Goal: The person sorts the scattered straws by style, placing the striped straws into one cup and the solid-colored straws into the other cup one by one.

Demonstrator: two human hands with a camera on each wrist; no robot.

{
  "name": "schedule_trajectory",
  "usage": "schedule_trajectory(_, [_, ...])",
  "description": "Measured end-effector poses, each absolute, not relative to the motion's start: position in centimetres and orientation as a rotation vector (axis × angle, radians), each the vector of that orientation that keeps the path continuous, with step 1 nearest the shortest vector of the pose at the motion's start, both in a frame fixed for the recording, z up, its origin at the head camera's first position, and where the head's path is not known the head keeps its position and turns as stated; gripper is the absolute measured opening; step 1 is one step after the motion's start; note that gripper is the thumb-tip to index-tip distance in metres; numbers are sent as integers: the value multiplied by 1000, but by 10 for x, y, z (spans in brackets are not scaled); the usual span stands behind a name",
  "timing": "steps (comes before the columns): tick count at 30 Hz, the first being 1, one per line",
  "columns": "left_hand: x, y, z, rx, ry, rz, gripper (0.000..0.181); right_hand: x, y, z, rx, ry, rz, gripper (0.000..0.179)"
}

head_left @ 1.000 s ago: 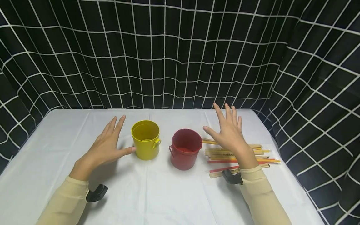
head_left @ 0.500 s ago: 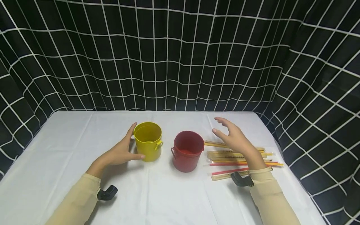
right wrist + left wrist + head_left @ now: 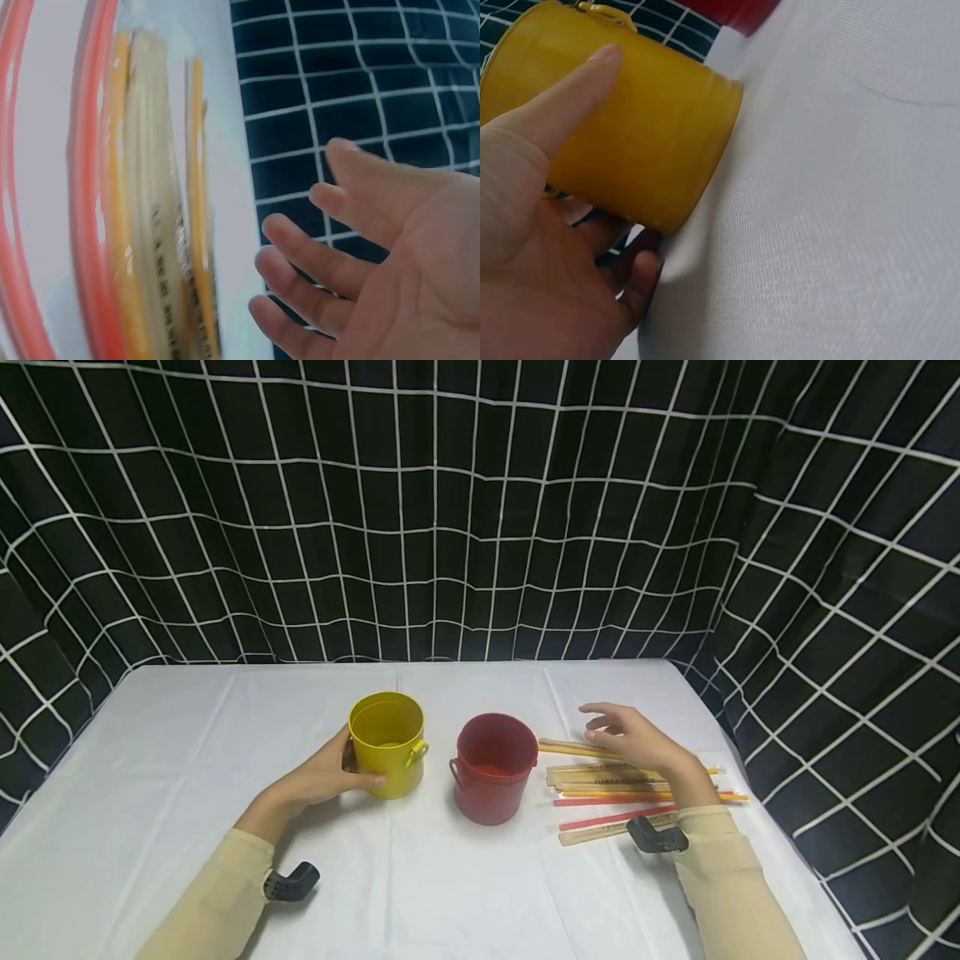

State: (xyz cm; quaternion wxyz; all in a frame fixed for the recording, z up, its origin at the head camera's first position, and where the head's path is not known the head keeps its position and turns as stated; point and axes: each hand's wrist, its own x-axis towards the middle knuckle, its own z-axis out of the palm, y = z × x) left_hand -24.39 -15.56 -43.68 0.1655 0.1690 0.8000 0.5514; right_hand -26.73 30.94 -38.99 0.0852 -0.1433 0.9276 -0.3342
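Observation:
My left hand [image 3: 318, 774] grips a small yellow metal bucket [image 3: 390, 760] by its left side. In the left wrist view the thumb lies along the bucket's wall [image 3: 660, 112], and the other fingers go round behind it. The bucket stands upright with its mouth up. My right hand [image 3: 637, 742] hovers above wrapped chopsticks [image 3: 600, 774] and drinking straws [image 3: 600, 801]. Its fingers [image 3: 315, 262] are loosely bent and hold nothing. The right wrist view shows printed wrappers on the chopsticks [image 3: 150, 187], with red straws [image 3: 90, 187] beside them.
A red bucket [image 3: 491, 793] stands upright between the yellow one and the chopsticks. White cloth [image 3: 450, 893] covers the table. A black curtain with a white grid [image 3: 420, 510] hangs behind the table and along both sides.
My left hand has moved right to the yellow bucket and taken hold of it. The right hand has come down toward the chopsticks, its spread fingers now loosely bent.

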Motion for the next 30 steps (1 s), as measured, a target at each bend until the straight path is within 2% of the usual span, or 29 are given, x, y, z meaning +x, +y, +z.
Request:
schedule_trajectory(8, [-245,-162,-426,454,2255,1512,95,-282,316,-402,-391,2794,-940,38])
schedule_trajectory(19, [-247,-165,-439,444,2202,1531,92,-276,317,-415,-15,2873,-755,30])
schedule_trajectory(30, [-246,-168,-441,442,2211,1528,90,-278,307,-419,-1,2953,-685,9])
